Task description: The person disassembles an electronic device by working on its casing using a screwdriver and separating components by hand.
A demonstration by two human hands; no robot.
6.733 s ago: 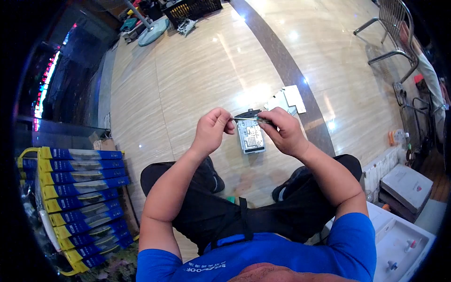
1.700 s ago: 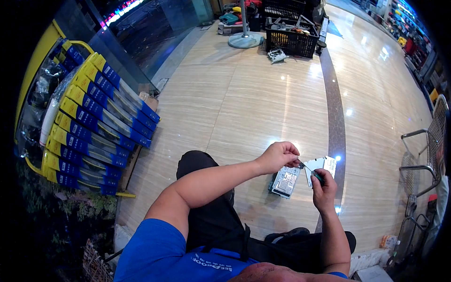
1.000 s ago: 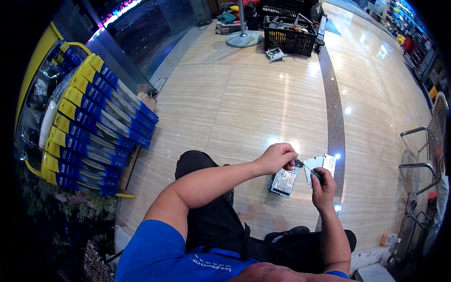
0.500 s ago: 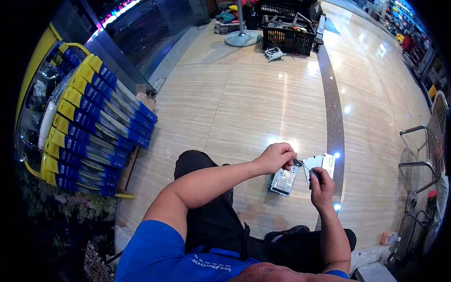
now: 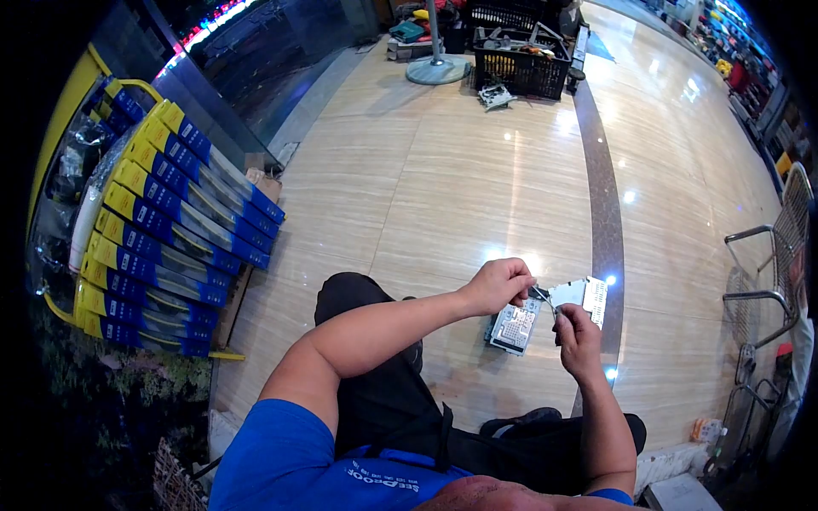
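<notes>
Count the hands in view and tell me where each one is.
2. In the picture, the left hand is just above the metal box and the right hand to the box's right; a thin tool spans between them. The dark edges may hide others.

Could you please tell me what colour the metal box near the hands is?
The metal box is mostly silver, best seen in the head view.

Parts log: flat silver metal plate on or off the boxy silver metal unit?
Off: the flat silver metal plate lies on the glossy tiled floor, beside the boxy silver metal unit.
</notes>
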